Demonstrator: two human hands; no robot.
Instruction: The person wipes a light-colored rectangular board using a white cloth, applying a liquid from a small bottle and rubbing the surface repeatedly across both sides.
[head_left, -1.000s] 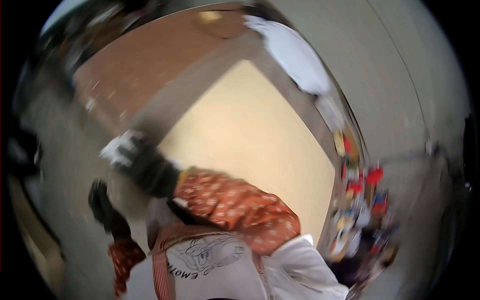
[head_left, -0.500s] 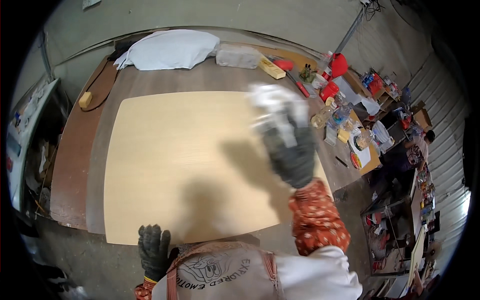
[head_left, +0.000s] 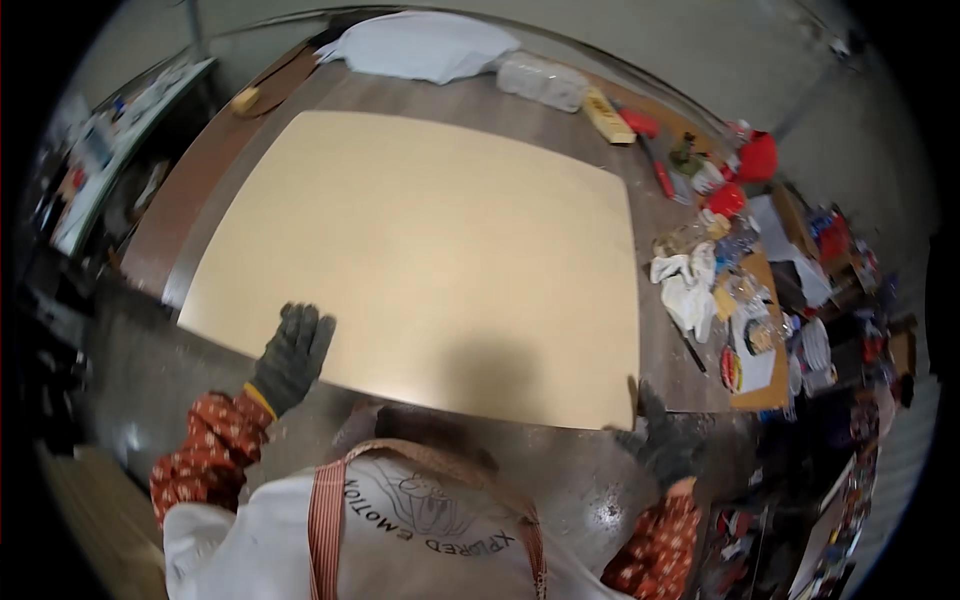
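A large pale wood-grain board (head_left: 420, 250) lies flat on the worktable. My left hand (head_left: 290, 350), in a dark grey glove, rests on its near left edge; the fingers stretch flat over the top face, and the thumb is hidden. At the near right corner is my right hand (head_left: 665, 440), gloved alike and slightly blurred. Its fingers and thumb close around that corner, one fingertip showing at the side edge. Beside the board's right edge lies a crumpled white cloth (head_left: 690, 295), apart from both hands.
Along the table's far side are a white-draped bundle (head_left: 425, 48), a clear plastic-wrapped block (head_left: 542, 82) and a yellow box (head_left: 608, 115). A red-handled scraper (head_left: 664, 180), bottles and a black pen (head_left: 692, 352) crowd the right. Shelving (head_left: 140, 150) stands left.
My right hand has let go of the white cloth at the right and moved down to the board's near right corner. My left hand has come up onto the near edge. The view has turned.
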